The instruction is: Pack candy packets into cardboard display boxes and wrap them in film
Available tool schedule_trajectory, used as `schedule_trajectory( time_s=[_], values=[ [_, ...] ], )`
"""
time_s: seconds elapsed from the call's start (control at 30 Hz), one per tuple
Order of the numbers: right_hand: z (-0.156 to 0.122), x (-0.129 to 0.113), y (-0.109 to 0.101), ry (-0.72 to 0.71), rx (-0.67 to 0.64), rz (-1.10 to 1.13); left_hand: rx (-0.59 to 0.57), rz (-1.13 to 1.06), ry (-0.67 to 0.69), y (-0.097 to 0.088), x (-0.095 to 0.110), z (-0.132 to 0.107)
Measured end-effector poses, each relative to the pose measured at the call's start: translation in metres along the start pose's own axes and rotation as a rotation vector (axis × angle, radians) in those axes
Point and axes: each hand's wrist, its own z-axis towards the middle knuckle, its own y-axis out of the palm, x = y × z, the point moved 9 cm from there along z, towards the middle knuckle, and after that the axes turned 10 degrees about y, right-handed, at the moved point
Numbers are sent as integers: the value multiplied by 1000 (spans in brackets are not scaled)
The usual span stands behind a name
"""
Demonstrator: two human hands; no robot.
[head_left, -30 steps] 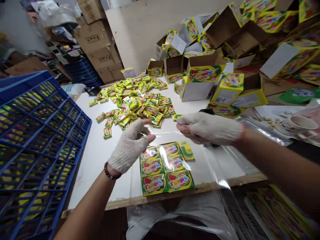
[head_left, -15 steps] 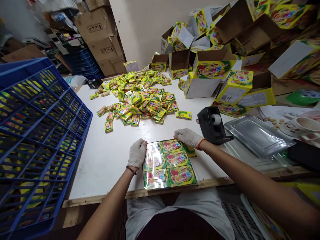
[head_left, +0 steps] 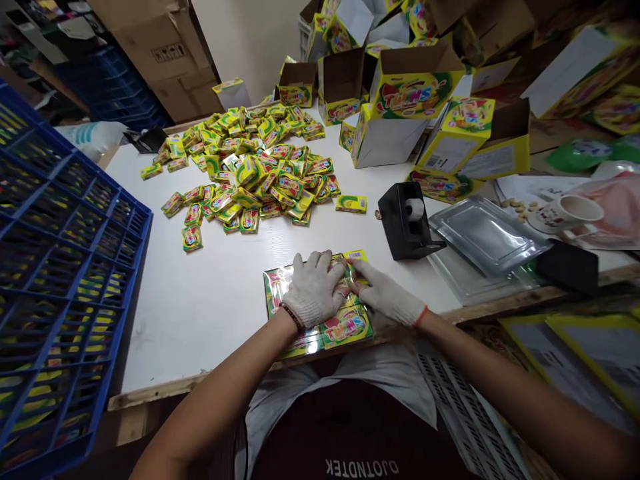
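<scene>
A flat pack of several yellow-green TWINS boxes (head_left: 345, 327) lies at the table's front edge, its top shiny with clear plastic. My left hand (head_left: 315, 290), in a white knitted glove, rests flat across the pack with fingers stretched out and hides much of it. At the pack's right side is my gloved right hand (head_left: 387, 293); its thumb and forefinger are apart and touch the upper right edge. A small yellow box (head_left: 356, 255) pokes out behind the pack, partly covered. Beyond lies a heap of small yellow-green boxes (head_left: 260, 173).
A black tape dispenser (head_left: 407, 223) stands right of the hands. Beside it lie clear plastic trays (head_left: 493, 233), a black object (head_left: 567, 267) and a mug (head_left: 567, 213). A blue crate (head_left: 65, 280) leans at the left. Open cartons (head_left: 415, 87) crowd the back right.
My left hand has moved from the pack's upper left edge onto its top. My right hand has shifted from the far edge down to the right side. The camera view has tilted down.
</scene>
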Motion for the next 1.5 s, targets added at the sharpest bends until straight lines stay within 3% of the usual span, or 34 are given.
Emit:
schedule_trajectory(
  time_s=[0.1,0.2,0.3,0.4,0.47,0.6,0.63,0.7,0.8,0.87,1.0,1.13,1.33,1.43,1.5],
  values=[
    [-50,28,16,115,-131,268,0,20,60,4,9,4],
    [-83,51,33,217,-191,489,-13,18,60,6,13,3],
    [-93,61,41,214,-206,620,-30,14,26,7,15,2],
    [-87,61,26,168,-230,552,-32,8,6,6,17,2],
    [-73,64,-14,166,-109,391,-29,2,5,6,17,3],
    [-46,68,-154,150,580,90,-21,7,7,5,16,2],
    [-37,67,-177,166,661,-11,-16,9,7,5,16,2],
    [-15,67,-200,220,680,-144,-2,13,13,5,17,1],
    [10,64,-200,225,605,-162,10,17,22,5,18,1],
    [11,60,-194,197,635,-138,9,27,20,5,17,1],
    [-17,57,-187,135,764,-78,-1,38,16,5,17,1],
    [-41,79,-169,159,762,22,-16,34,14,6,17,3],
    [-28,123,-133,230,604,245,-23,31,4,6,17,3],
    [-26,114,-129,210,467,208,-34,15,1,6,17,2],
    [-25,89,-117,133,250,166,-40,5,4,6,17,2]
  ],
)
